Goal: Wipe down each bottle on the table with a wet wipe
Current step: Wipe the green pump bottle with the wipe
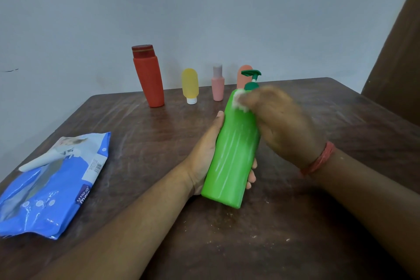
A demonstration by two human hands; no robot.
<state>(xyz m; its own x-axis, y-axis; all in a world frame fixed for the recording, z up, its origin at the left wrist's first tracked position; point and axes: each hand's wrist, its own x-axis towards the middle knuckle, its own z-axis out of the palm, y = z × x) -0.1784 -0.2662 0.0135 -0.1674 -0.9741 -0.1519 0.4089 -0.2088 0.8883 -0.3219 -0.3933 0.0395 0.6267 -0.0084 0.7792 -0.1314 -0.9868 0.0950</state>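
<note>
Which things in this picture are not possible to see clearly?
- Right hand, head view: motion blur hides how its fingers hold the wet wipe.
- Salmon bottle: the green pump bottle covers most of it.
- Wipes pack: the left frame edge cuts it; print too small.

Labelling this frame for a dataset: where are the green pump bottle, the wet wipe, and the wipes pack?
green pump bottle (231, 154): head view, middle of body.
wet wipe (237, 100): head view, bunched white part.
wipes pack (52, 200): head view, blue front.

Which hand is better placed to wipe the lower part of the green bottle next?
Probably the right hand: it holds the wet wipe against the green bottle, while the left hand grips its body.
</note>
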